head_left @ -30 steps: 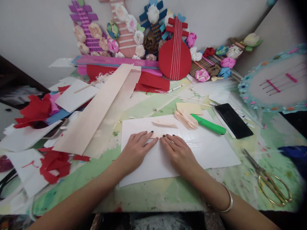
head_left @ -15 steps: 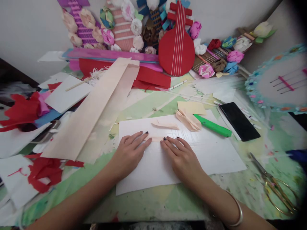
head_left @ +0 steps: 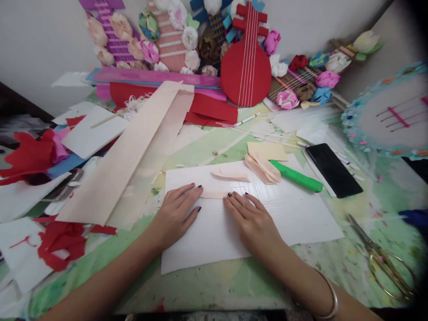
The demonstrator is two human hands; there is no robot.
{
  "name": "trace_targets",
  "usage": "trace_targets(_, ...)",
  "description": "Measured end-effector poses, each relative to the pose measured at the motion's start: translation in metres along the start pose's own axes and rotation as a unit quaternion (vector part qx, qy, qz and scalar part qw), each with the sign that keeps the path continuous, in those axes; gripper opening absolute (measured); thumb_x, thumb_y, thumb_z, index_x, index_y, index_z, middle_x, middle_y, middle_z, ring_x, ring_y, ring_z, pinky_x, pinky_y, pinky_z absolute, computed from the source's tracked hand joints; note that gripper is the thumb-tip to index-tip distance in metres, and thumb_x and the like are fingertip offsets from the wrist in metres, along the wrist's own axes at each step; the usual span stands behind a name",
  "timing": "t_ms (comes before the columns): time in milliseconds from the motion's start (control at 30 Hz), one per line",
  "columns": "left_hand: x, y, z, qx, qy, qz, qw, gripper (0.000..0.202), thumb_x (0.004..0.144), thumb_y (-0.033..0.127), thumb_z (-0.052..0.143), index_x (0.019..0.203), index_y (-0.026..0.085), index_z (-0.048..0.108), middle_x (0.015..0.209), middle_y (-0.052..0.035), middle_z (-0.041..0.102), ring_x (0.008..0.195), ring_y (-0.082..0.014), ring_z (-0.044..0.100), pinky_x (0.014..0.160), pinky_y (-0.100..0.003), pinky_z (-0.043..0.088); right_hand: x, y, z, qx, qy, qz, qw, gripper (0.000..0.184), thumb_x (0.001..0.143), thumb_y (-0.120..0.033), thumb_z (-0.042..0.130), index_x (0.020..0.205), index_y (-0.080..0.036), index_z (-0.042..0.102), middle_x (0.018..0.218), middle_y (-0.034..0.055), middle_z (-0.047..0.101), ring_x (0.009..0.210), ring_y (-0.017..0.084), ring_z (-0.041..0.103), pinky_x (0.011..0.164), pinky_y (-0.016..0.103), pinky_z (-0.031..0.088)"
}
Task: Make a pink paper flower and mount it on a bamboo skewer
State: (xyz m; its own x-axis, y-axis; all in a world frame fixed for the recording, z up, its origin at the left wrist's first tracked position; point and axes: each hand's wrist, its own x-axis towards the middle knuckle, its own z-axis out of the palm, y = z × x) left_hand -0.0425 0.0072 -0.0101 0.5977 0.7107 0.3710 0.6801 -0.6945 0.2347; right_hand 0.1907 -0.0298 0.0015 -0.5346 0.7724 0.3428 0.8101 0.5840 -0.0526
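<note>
A narrow strip of pale peach crepe paper (head_left: 213, 195) lies flat on a white board (head_left: 301, 218). My left hand (head_left: 182, 208) rests at the strip's left end, fingers stretched out and thumb spread away. Over the right end lies my right hand (head_left: 252, 218), its fingers extended and pressing the paper down. Just beyond, a loose peach paper piece (head_left: 230, 175) and a bundle of folded peach petals (head_left: 263, 168) sit on the board. A bright green utility knife or similar green tool (head_left: 297, 175) lies to their right; its exact kind is unclear.
A black phone (head_left: 333, 169) and gold-handled scissors (head_left: 381, 258) lie at right. Long peach crepe sheets (head_left: 130, 151) slant across the left, beside red scraps (head_left: 63, 243). A red paper lute (head_left: 246, 67) and flower-decorated instruments stand along the wall.
My left hand has slid slightly left along the strip and its thumb has dropped toward me, baring more of the paper. My right hand has stayed nearly in place.
</note>
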Motion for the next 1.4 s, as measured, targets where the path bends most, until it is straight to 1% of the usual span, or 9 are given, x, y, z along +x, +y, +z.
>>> trace_targets(267,0.006,0.008,-0.004,0.052,-0.039,0.047,0.997,0.044,0.088,0.014,0.045,0.132,0.018,0.046,0.134,-0.0117,0.052,0.123,-0.0281,0.045,0.093,-0.043,0.039,0.0,-0.001,-0.001,-0.003,-0.016,0.001,1.0,0.045,0.082,0.002,0.036,0.121,-0.006,0.056,0.12,0.0122,0.062,0.114,0.023,0.056,0.096,0.042,0.044)
trace_targets(600,0.035,0.017,0.014,0.058,-0.015,0.096,0.994,0.026,0.091,0.019,0.045,0.109,0.01,0.059,0.111,-0.0129,0.064,0.106,-0.026,0.052,0.087,-0.041,0.042,-0.009,0.006,0.001,0.013,-0.045,0.016,0.999,0.048,0.083,0.001,0.038,0.128,-0.013,0.05,0.13,0.0101,0.055,0.125,0.023,0.047,0.102,0.051,0.035)
trace_targets(833,0.032,0.021,0.011,0.056,0.02,0.076,0.995,0.021,0.089,0.018,0.046,0.101,0.01,0.061,0.097,-0.0137,0.063,0.095,-0.0243,0.054,0.079,-0.039,0.044,-0.023,0.016,-0.017,-0.014,-0.06,0.047,0.997,0.041,0.082,-0.004,0.046,0.119,-0.018,0.057,0.115,0.0082,0.066,0.118,0.027,0.052,0.101,0.056,0.032)
trace_targets(967,0.028,0.018,0.01,0.022,0.037,0.058,0.997,0.02,0.089,0.018,0.044,0.094,0.012,0.062,0.09,-0.0115,0.061,0.087,-0.0219,0.052,0.075,-0.038,0.044,-0.029,0.058,-0.039,0.004,0.002,0.088,0.996,0.028,0.081,-0.012,0.052,0.104,-0.02,0.066,0.098,0.0082,0.07,0.102,0.023,0.061,0.094,0.047,0.041)
trace_targets(1067,0.028,0.016,0.012,-0.006,0.05,0.024,0.998,0.019,0.09,0.019,0.044,0.095,0.013,0.062,0.089,-0.01,0.059,0.084,-0.0207,0.05,0.076,-0.038,0.044,-0.033,0.115,-0.061,-0.033,0.062,0.21,0.975,0.03,0.079,-0.019,0.054,0.106,-0.018,0.067,0.1,0.0096,0.069,0.093,0.022,0.062,0.082,0.035,0.048)
trace_targets(1133,0.028,0.015,0.013,-0.02,0.047,0.002,0.999,0.02,0.09,0.021,0.045,0.099,0.013,0.061,0.09,-0.0097,0.058,0.084,-0.0208,0.049,0.077,-0.038,0.044,-0.036,0.156,-0.072,-0.105,0.032,0.307,0.945,0.034,0.076,-0.024,0.057,0.108,-0.015,0.066,0.099,0.0118,0.069,0.095,0.027,0.061,0.08,0.036,0.046)
trace_targets(1233,0.03,0.015,0.014,-0.04,0.024,-0.03,0.998,0.017,0.089,0.021,0.046,0.098,0.014,0.06,0.09,-0.0091,0.058,0.085,-0.0212,0.049,0.077,-0.039,0.044,-0.042,0.206,-0.076,-0.14,-0.077,0.429,0.889,0.031,0.072,-0.032,0.061,0.096,-0.013,0.068,0.092,0.0136,0.069,0.083,0.027,0.062,0.066,0.033,0.044)
trace_targets(1300,0.031,0.015,0.013,-0.064,0.012,-0.063,0.996,0.013,0.087,0.019,0.049,0.095,0.014,0.058,0.088,-0.008,0.058,0.084,-0.0209,0.05,0.076,-0.037,0.044,-0.046,0.226,-0.071,-0.115,-0.12,0.46,0.872,0.034,0.068,-0.039,0.064,0.09,-0.013,0.068,0.084,0.0125,0.069,0.076,0.024,0.061,0.059,0.03,0.04)
trace_targets(1400,0.032,0.014,0.01,-0.111,0.016,-0.103,0.988,0.009,0.084,0.017,0.052,0.092,0.014,0.056,0.084,-0.0058,0.058,0.08,-0.0192,0.051,0.072,-0.034,0.045,-0.051,0.239,-0.061,-0.084,-0.105,0.483,0.865,0.035,0.063,-0.043,0.066,0.085,-0.015,0.066,0.078,0.009,0.067,0.072,0.022,0.059,0.057,0.028,0.037)
